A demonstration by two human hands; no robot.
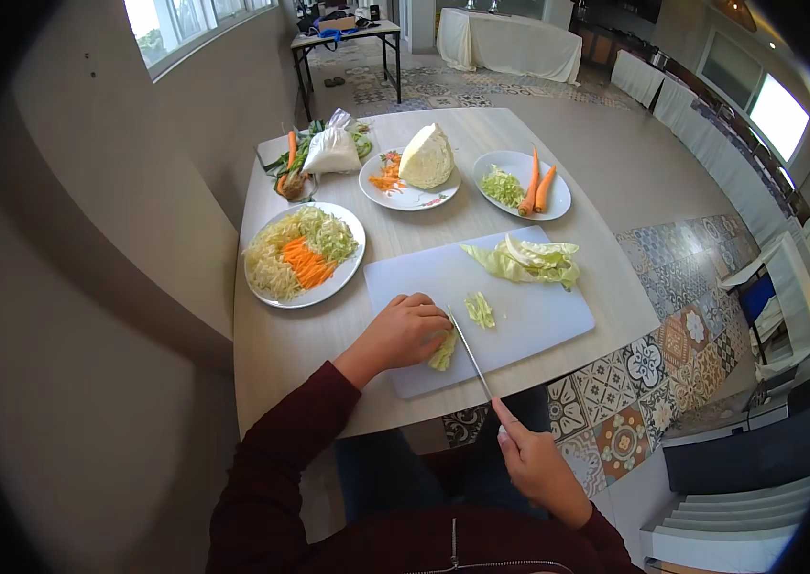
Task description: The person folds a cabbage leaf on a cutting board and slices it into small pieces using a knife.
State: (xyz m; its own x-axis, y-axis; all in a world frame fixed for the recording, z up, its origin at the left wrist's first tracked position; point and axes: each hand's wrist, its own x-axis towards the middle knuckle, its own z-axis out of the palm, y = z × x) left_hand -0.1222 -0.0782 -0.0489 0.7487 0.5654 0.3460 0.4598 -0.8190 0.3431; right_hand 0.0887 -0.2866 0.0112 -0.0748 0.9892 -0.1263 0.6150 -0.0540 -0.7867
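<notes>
My left hand [412, 331] presses down on a small stack of cabbage leaves [442, 354] at the left part of the white cutting board [529, 330]. Wrapped round the knife's handle is my right hand [529, 454], at the near side of the table. The knife's blade [472, 356] lies along the right edge of the stack, close to my left fingertips. Shredded cabbage [480, 310] sits on the board just right of the blade. Larger cabbage leaves [525, 261] rest at the board's far right.
Left of the board is a plate of shredded cabbage and carrot [307, 256]. Behind stand a plate [415, 198] with a cabbage wedge [427, 158], an oval plate [558, 198] with carrots [532, 182], and a white bag [333, 151] beside vegetables.
</notes>
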